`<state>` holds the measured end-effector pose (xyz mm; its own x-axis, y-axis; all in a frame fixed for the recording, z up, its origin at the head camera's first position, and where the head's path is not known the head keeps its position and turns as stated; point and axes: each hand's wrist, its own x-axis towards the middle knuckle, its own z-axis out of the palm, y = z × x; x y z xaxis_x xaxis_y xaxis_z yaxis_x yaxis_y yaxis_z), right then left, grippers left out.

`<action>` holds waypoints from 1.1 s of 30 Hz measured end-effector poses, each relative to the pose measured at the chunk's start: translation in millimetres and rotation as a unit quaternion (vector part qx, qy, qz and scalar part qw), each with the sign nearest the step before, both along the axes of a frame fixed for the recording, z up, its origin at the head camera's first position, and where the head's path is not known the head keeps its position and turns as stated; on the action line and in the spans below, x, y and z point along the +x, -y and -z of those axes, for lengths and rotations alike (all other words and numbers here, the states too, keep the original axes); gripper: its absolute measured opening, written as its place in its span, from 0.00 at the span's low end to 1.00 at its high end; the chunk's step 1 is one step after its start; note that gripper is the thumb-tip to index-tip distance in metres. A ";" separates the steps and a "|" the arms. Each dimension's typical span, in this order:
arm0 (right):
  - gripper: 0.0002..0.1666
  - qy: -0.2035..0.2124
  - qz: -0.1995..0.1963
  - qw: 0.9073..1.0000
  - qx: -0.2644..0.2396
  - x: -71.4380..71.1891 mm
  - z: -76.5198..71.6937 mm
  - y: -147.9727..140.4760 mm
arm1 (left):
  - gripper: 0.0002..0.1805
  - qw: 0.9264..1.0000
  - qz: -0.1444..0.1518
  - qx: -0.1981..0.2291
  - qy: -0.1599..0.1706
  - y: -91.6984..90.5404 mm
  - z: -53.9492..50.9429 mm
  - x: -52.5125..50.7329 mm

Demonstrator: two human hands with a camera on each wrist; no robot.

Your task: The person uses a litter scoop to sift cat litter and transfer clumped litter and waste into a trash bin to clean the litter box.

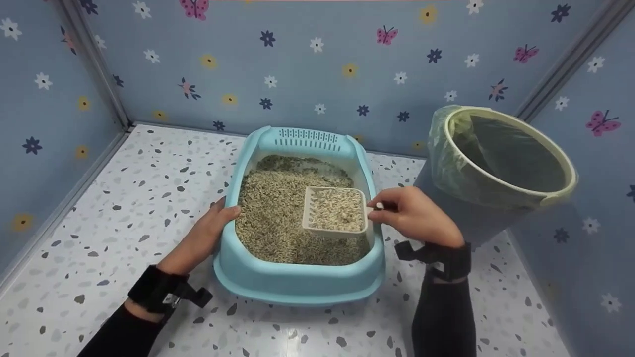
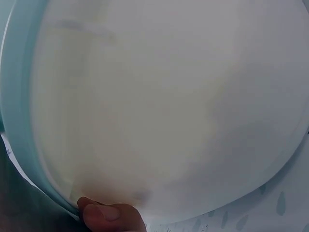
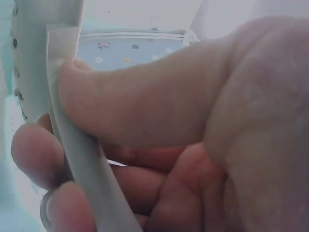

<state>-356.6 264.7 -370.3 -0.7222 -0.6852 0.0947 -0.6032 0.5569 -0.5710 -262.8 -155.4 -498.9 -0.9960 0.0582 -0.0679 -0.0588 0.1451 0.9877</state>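
Note:
A light blue litter box (image 1: pixel 297 283) with grainy beige litter (image 1: pixel 268 198) stands on the floor. My left hand (image 1: pixel 203 235) grips its left side, thumb over the rim; the left wrist view shows fingertips (image 2: pixel 113 216) against the pale wall of the box. My right hand (image 1: pixel 414 213) holds a white slotted litter scoop (image 1: pixel 325 231) by its handle. The scoop is full of pale litter and hangs over the right part of the box. In the right wrist view the thumb presses the handle (image 3: pixel 91 164) against the curled fingers.
A bin (image 1: pixel 506 186) lined with a pale yellow-green bag stands right of the box, close to my right hand. Blue flowered walls (image 1: pixel 297 59) enclose the speckled floor (image 1: pixel 124 198) at the back and sides.

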 end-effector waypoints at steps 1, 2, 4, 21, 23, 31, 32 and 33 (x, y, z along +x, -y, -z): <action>0.06 0.002 -0.007 1.000 0.002 -0.5 0.4 0.9 | 0.48 1.000 -0.001 0.005 -0.002 0.2 0.2 0.1; 0.06 0.005 -0.013 1.000 0.002 -1.2 0.6 1.2 | 0.48 1.000 -0.001 0.006 -0.004 0.2 0.1 0.2; 0.05 0.004 -0.008 1.000 0.003 -2.3 1.5 -0.2 | 0.48 1.000 -0.002 0.003 -0.002 0.5 0.4 0.7; 0.07 -0.002 -0.008 1.000 0.006 -5.6 0.1 1.6 | 0.49 1.000 -0.008 -0.012 0.007 1.8 -0.9 3.2; 0.05 -0.010 0.009 1.000 0.003 -3.4 -1.1 -2.9 | 0.49 1.000 -0.005 -0.015 0.008 2.0 -0.9 2.9; 0.06 -0.016 0.002 1.000 -0.001 -3.8 -0.1 -5.1 | 0.49 1.000 0.002 0.003 0.007 1.8 1.6 3.3; 0.05 -0.017 0.005 1.000 -0.002 -3.8 0.2 -5.5 | 0.49 1.000 0.002 0.001 0.006 1.8 1.5 2.9; 0.05 -0.016 0.008 1.000 0.000 -3.5 0.3 -5.0 | 0.49 1.000 0.001 -0.001 0.004 2.0 1.7 2.5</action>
<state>-360.1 269.6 -370.6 -0.7302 -0.6732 0.1170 -0.6113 0.5671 -0.5520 -260.4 -157.4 -500.6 -0.9954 0.0597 -0.0751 -0.0657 0.1465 0.9870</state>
